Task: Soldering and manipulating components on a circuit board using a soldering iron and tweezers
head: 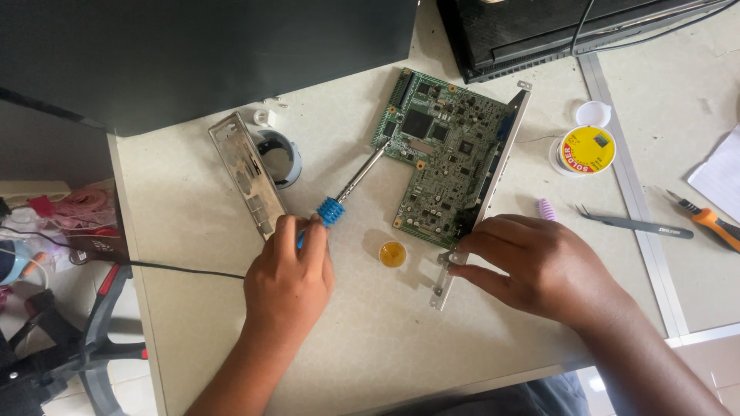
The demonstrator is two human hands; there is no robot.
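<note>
1. On the beige table [370, 347], centre-far: green circuit board [443, 158] in its metal side bracket [493, 181], lying flat. No fresh joint that we can make out; how much soldering is done we can't tell.
2. Our right hand [539, 266] grips the bracket's near end, pinning the board.
3. Our left hand [289, 277] is closed around the blue-handled soldering iron [351, 189]; tip touches the board's left edge, far of the hand.
4. Solder spool [587, 150] lies right, untouched; small amber flux pot [392, 253] sits between the hands.

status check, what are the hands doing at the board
Left hand grips soldering iron, tip at circuit board edge. Right hand steadies metal bracket. Flux pot between hands.
</note>
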